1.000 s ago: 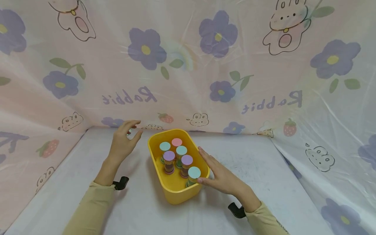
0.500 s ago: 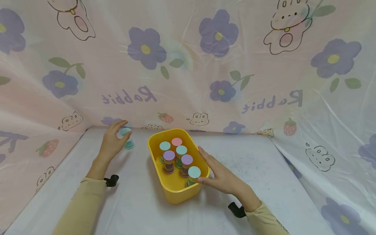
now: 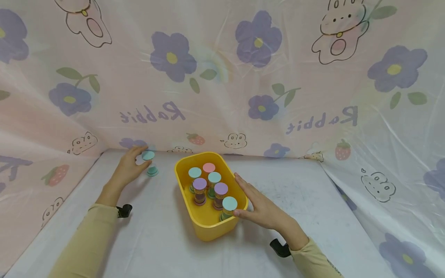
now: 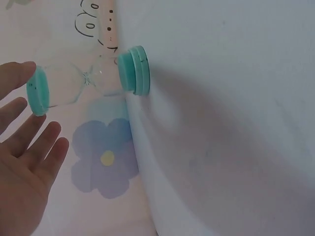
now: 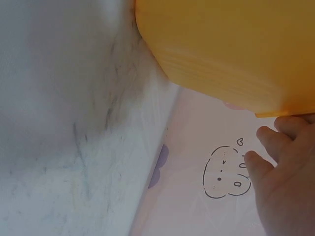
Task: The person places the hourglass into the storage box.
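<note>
A teal-capped hourglass [image 3: 148,155] stands upright on the white table, left of the box. Around its upper cap [image 4: 38,91] my left hand [image 3: 129,166] has its thumb and fingers loosely spread, fingertips right at the cap's edge. The yellow box [image 3: 203,230] holds several hourglasses: a pink one [image 3: 209,167], purple-capped ones [image 3: 199,183] and teal-capped ones [image 3: 229,203]. My right hand [image 3: 262,208] rests along the box's right side, fingers extended at the rim and the thumb at the near right corner. In the right wrist view, its fingers [image 5: 275,142] lie beside the yellow wall.
A patterned curtain [image 3: 215,96] with flowers and rabbits hangs behind the table and along both sides. Black wrist mounts sit at both sleeves, the left mount [image 3: 124,211] and the right mount [image 3: 280,248]. Bare white tabletop [image 3: 156,239] shows in front of the box.
My left hand has moved left and slightly down, bringing the teal-capped hourglass, earlier mostly hidden behind it, into sight. The right hand and the box have stayed put.
</note>
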Tool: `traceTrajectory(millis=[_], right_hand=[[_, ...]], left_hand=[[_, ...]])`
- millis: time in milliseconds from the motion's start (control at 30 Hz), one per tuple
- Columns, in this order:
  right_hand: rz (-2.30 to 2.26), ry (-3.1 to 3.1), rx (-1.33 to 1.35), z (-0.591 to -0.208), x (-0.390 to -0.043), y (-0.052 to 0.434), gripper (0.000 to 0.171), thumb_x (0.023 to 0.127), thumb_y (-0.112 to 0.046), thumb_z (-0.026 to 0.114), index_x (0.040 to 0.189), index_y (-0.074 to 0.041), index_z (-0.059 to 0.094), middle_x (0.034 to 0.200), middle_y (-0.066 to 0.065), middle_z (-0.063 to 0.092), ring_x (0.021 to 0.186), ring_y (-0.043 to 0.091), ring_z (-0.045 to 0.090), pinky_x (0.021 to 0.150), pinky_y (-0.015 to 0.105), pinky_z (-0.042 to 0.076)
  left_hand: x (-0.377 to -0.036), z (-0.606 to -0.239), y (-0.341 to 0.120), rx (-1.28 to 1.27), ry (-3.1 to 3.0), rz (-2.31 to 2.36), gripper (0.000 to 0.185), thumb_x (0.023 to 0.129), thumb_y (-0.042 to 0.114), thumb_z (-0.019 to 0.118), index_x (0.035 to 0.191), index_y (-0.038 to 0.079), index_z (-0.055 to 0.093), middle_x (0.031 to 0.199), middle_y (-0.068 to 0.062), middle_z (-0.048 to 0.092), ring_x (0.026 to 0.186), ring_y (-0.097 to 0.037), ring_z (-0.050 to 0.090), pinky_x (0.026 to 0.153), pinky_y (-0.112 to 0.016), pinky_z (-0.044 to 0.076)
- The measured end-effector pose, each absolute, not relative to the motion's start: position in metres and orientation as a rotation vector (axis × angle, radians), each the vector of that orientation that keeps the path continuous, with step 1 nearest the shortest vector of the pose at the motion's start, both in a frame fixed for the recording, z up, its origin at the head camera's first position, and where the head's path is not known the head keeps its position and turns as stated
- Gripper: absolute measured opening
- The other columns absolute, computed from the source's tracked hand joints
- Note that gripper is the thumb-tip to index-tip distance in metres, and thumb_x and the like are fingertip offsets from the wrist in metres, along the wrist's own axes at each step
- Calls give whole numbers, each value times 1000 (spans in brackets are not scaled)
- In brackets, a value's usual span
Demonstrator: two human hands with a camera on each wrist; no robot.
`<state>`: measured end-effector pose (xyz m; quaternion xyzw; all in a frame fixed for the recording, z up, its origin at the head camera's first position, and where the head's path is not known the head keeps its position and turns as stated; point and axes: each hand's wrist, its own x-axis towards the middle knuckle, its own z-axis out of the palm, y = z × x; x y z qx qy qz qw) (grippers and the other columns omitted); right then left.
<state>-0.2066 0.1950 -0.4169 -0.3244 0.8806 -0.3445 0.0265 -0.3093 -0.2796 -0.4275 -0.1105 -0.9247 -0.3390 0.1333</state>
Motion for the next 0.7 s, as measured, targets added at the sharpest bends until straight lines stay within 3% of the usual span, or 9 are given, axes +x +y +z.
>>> traceTrajectory(millis=[700], right_hand=[[-1064, 2717, -1008, -416, -206, 195, 96, 96, -46, 72, 169, -26, 13, 174, -7, 12, 158, 29, 20, 122, 64, 24]], left_hand=[[-315, -432, -286, -306, -2786, -1007, 61, 105, 20, 63, 154, -6, 40, 148, -33, 45, 129, -48, 49, 103, -63, 47]])
